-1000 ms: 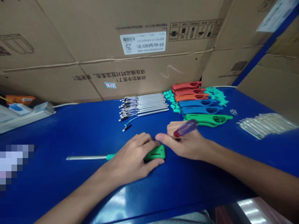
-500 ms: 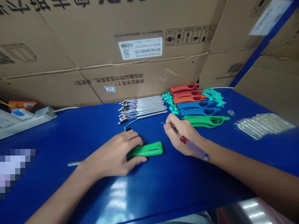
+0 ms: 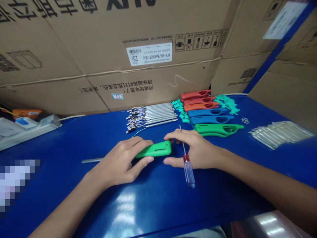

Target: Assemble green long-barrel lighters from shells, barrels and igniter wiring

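Observation:
My left hand (image 3: 128, 158) is wrapped round a green stick-lighter body (image 3: 160, 149), whose slotted end sticks out to the right. A thin metal tube (image 3: 92, 160) emerges on the left, beyond the wrist; its join with the lighter is hidden under the hand. In my right hand (image 3: 198, 148) a screwdriver (image 3: 188, 172) is held loosely across the palm, its clear handle hanging down and its shaft pointing up. The right thumb and forefinger are parted around the lighter's free end; whether they touch it I cannot tell.
Behind the hands lie metal tubes with wires (image 3: 158, 115), turquoise caps (image 3: 183, 115) and coloured lighter bodies (image 3: 210, 119). Small turquoise parts (image 3: 228, 104) and clear tubes (image 3: 279, 134) are to the right. A power strip (image 3: 32, 132) lies left; a cardboard wall (image 3: 104, 59) stands behind.
The lighter has risen slightly and moved a little right at its tube end. My right hand has moved toward its free end, its fingers opening, while the screwdriver has swung to near upright.

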The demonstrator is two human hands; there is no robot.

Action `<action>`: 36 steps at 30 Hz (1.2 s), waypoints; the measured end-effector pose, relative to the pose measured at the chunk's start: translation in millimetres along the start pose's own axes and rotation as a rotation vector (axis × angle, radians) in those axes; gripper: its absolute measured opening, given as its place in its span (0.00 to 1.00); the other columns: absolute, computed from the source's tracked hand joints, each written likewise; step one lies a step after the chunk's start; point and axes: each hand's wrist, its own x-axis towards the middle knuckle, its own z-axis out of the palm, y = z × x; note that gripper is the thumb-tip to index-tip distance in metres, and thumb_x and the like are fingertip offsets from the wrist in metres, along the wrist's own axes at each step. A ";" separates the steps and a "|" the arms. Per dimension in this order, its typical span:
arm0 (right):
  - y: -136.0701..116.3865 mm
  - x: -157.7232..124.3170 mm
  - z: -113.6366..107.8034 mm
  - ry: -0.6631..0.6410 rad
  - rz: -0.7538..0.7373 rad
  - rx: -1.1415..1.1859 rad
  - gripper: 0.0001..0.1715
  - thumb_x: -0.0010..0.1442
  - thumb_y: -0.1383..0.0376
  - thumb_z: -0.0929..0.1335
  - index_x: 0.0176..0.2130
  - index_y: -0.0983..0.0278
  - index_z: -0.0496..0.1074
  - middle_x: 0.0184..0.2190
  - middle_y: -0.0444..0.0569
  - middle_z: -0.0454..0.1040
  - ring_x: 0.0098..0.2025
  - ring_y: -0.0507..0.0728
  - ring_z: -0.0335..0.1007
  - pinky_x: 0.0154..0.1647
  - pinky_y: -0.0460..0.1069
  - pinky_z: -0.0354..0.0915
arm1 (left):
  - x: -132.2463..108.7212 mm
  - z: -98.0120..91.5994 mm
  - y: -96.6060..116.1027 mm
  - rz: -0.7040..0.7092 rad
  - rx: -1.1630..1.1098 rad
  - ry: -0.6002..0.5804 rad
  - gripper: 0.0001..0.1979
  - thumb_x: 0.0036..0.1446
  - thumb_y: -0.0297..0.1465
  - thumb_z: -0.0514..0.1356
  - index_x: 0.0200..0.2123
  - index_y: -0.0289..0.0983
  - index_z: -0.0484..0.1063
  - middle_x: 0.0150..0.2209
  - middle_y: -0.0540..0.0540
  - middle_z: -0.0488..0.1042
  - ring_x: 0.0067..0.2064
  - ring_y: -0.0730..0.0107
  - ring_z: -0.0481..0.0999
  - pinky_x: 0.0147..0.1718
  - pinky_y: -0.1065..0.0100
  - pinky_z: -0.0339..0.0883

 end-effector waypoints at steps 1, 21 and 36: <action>0.1 -0.4 1.1 -0.005 0.012 0.000 0.26 0.54 0.54 0.74 0.47 0.65 0.72 0.36 0.48 0.74 0.37 0.55 0.70 0.39 0.50 0.66 | 0.0 -0.1 0.6 0.000 -0.001 0.001 0.14 0.66 0.36 0.54 0.50 0.35 0.69 0.38 0.44 0.75 0.37 0.63 0.75 0.36 0.63 0.70; -1.9 1.9 9.2 -0.110 0.114 0.161 0.16 0.53 0.62 0.73 0.41 0.64 0.69 0.27 0.41 0.71 0.26 0.49 0.65 0.28 0.44 0.61 | 0.0 5.7 -2.1 0.030 0.026 -0.004 0.15 0.67 0.38 0.53 0.49 0.35 0.70 0.35 0.44 0.75 0.34 0.63 0.74 0.33 0.65 0.66; -2.5 1.1 13.8 -0.092 0.199 0.306 0.13 0.56 0.60 0.72 0.40 0.65 0.75 0.25 0.41 0.71 0.25 0.49 0.62 0.26 0.44 0.60 | -1.1 15.5 3.0 0.075 0.102 0.139 0.23 0.61 0.42 0.61 0.53 0.33 0.66 0.40 0.41 0.77 0.39 0.59 0.77 0.39 0.59 0.70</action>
